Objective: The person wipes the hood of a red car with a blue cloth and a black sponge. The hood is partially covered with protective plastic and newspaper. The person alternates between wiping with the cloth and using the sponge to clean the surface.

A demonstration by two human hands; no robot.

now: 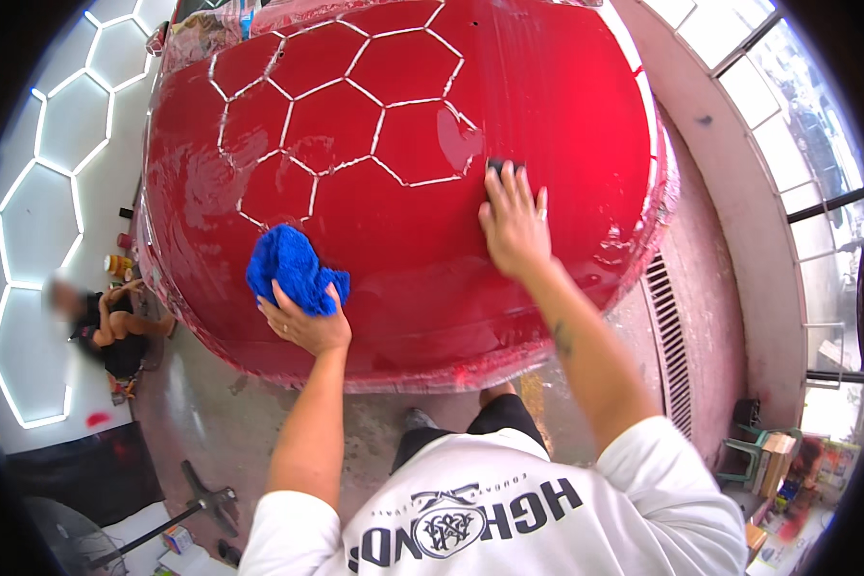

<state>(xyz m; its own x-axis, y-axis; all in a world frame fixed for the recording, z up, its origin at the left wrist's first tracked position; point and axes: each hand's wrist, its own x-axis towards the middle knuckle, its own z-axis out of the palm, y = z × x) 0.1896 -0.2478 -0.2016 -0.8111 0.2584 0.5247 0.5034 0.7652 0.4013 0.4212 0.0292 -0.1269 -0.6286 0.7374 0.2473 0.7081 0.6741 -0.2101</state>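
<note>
A glossy red car panel (403,288), rounded like a hood, spreads out in front of me. Bunched in my left hand (307,328) is a blue cloth (288,264), pressed against the panel's near left part. My right hand (516,226) lies further up, right of the middle, with its fingers over a small black block (502,167) that rests on the red surface. Most of the block is hidden under the fingers. White hexagon lines of reflected light cross the panel, and faint streaks run upward beyond the block.
Wrinkled masking film (432,384) edges the panel. On the left, a person (115,322) sits low beside the hexagon-lit wall (48,206). A floor grate (669,346) runs along the right. A green stool (739,459) and boxes stand lower right; a black stand (206,499) is lower left.
</note>
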